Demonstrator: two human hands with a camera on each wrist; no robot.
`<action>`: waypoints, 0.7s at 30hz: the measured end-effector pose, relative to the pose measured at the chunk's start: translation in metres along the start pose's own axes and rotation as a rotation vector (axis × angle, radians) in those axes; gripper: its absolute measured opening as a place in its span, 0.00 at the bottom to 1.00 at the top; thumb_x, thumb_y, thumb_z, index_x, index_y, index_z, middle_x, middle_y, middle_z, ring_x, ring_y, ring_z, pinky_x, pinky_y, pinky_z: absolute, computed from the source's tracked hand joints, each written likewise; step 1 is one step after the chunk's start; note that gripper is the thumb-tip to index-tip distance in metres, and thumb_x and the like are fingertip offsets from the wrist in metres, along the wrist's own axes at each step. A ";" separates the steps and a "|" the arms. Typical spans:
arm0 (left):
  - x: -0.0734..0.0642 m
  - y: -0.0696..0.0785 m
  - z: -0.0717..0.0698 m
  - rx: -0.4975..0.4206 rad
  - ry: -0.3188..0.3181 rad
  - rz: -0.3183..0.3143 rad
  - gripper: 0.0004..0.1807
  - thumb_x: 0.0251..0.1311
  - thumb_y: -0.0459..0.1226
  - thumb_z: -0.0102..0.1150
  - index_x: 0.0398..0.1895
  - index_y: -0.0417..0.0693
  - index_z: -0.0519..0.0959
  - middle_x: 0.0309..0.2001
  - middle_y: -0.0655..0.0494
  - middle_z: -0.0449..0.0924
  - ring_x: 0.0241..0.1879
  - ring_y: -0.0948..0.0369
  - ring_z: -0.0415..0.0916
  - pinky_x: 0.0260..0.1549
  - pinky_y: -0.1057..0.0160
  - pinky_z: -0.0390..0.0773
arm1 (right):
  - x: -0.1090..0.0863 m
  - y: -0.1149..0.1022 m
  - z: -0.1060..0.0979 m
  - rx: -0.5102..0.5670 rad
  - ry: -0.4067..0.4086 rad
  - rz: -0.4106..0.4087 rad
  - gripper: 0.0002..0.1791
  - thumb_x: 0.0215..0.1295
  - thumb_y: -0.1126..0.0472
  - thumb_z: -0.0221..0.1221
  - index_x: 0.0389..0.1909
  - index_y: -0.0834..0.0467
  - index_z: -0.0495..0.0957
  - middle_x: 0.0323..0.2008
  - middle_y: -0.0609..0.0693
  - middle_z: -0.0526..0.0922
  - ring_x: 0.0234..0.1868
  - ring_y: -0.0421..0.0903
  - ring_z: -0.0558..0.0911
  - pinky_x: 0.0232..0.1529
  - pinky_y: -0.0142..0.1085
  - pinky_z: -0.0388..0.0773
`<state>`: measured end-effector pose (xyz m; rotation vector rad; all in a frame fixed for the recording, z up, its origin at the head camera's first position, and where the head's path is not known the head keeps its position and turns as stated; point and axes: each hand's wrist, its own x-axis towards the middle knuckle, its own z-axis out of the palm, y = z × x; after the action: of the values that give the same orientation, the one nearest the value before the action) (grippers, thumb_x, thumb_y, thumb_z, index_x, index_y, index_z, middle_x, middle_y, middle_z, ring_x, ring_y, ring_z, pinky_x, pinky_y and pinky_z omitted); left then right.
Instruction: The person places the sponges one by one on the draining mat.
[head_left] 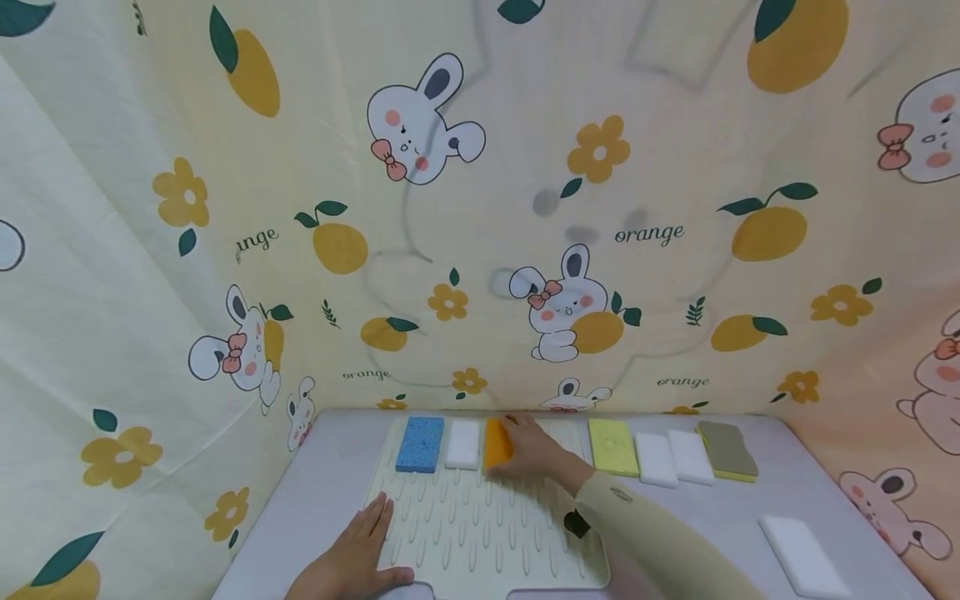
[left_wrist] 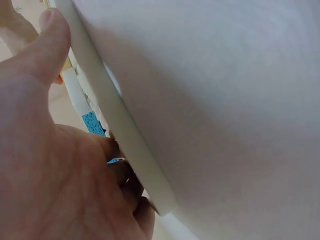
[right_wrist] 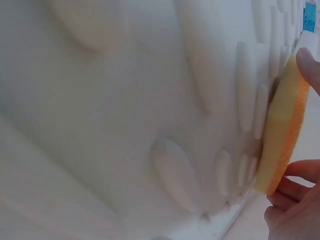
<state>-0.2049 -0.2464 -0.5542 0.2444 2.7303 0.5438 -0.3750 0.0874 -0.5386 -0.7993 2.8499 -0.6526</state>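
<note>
A cream ridged mat (head_left: 480, 537) lies on the table, with a row of sponges along its far part. My right hand (head_left: 536, 450) grips an orange sponge (head_left: 497, 446) between thumb and fingers, at the far middle of the mat. In the right wrist view this sponge (right_wrist: 280, 135) shows a yellow layer against the ridges and an orange layer above. To its left lie a white sponge (head_left: 462, 444) and a blue sponge (head_left: 420, 444). My left hand (head_left: 348, 550) rests at the mat's near left edge, fingers extended, thumb along the front.
Right of my right forearm stand a yellow sponge (head_left: 612, 447), two white sponges (head_left: 656, 459) and a grey-topped yellow sponge (head_left: 727, 450). Another white sponge (head_left: 802, 557) lies near the table's right side. A printed cloth (head_left: 480, 208) hangs behind the table.
</note>
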 end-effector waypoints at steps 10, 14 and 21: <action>0.002 0.000 0.001 0.020 0.018 0.009 0.68 0.56 0.69 0.71 0.85 0.33 0.53 0.86 0.36 0.47 0.85 0.39 0.45 0.80 0.33 0.50 | 0.001 0.005 0.000 0.037 -0.021 0.017 0.64 0.56 0.32 0.77 0.82 0.64 0.60 0.82 0.63 0.59 0.77 0.60 0.65 0.80 0.56 0.63; 0.003 0.000 0.002 0.016 0.013 0.007 0.68 0.56 0.68 0.72 0.85 0.33 0.53 0.86 0.36 0.47 0.84 0.38 0.46 0.80 0.33 0.50 | -0.002 0.009 0.001 0.045 -0.026 0.020 0.68 0.54 0.31 0.77 0.84 0.63 0.56 0.83 0.63 0.55 0.80 0.61 0.61 0.81 0.57 0.61; 0.005 -0.002 0.004 0.016 0.002 -0.013 0.69 0.55 0.69 0.72 0.85 0.34 0.52 0.86 0.36 0.46 0.84 0.37 0.46 0.80 0.32 0.51 | -0.012 0.018 -0.001 0.059 -0.024 0.023 0.71 0.55 0.31 0.77 0.85 0.65 0.51 0.85 0.64 0.51 0.83 0.62 0.56 0.82 0.58 0.58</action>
<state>-0.2080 -0.2460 -0.5602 0.2301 2.7367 0.5196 -0.3734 0.1077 -0.5459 -0.7589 2.7998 -0.7155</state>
